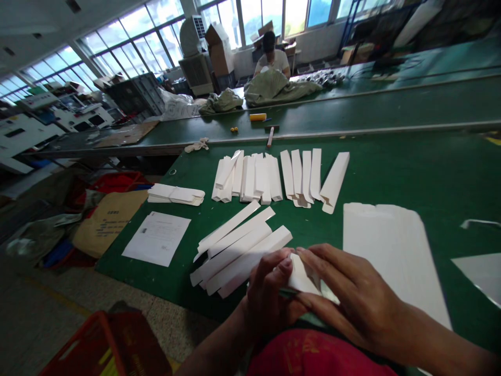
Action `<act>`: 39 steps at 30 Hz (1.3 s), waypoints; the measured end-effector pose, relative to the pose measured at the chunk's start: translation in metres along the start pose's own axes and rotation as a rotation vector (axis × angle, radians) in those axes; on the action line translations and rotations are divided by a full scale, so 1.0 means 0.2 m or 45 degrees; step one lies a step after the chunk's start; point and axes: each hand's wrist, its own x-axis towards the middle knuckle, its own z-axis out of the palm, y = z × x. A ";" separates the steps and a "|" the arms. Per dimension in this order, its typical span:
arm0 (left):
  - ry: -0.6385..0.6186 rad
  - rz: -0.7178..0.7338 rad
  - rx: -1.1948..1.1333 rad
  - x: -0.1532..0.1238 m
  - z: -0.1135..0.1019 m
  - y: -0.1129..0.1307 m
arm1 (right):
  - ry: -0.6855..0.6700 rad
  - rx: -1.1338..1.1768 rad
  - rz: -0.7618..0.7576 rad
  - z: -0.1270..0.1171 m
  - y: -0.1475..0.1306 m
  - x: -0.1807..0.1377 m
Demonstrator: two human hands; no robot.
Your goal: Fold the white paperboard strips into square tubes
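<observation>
At the desk's near edge, the left hand [270, 284] and right hand [356, 297] together grasp a white carton [300, 275], fingers wrapped about its sides. A red crate [113, 347] stands on the floor off the near left corner. Just left of the hands lies a slanted pile [242, 248] of cartons; to their right, a flat stack [385, 245] of card. Toward the left edge is a printed sheet [156, 239], its lines too small to read; beyond it, a banded bundle [175, 194] lies at that edge. Beside the desk, a brown sack [113, 218] bears dark lettering, too blurred to read. A row [250, 177] of cartons crosses the middle, bare green surface [391, 162] stretching from it to the right. A glove [197, 145] lies at the far left corner.
</observation>
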 end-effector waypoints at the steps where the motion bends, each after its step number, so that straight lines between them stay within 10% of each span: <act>1: -0.003 0.006 0.024 0.00 0.00 0.00 | -0.002 0.012 0.002 0.00 0.00 0.01; 19: 0.166 -0.209 -0.121 -0.04 0.06 -0.01 | -0.045 0.546 0.341 0.08 0.01 0.01; 26: 0.012 -0.181 0.299 -0.05 0.06 0.01 | 0.115 0.374 0.169 0.13 -0.03 -0.03; 33: 0.163 -0.200 0.371 -0.02 0.06 0.00 | -0.026 0.643 0.571 0.16 -0.04 -0.03; 39: 0.133 -0.213 0.382 0.01 0.07 0.00 | -0.011 0.600 0.440 0.16 -0.05 -0.01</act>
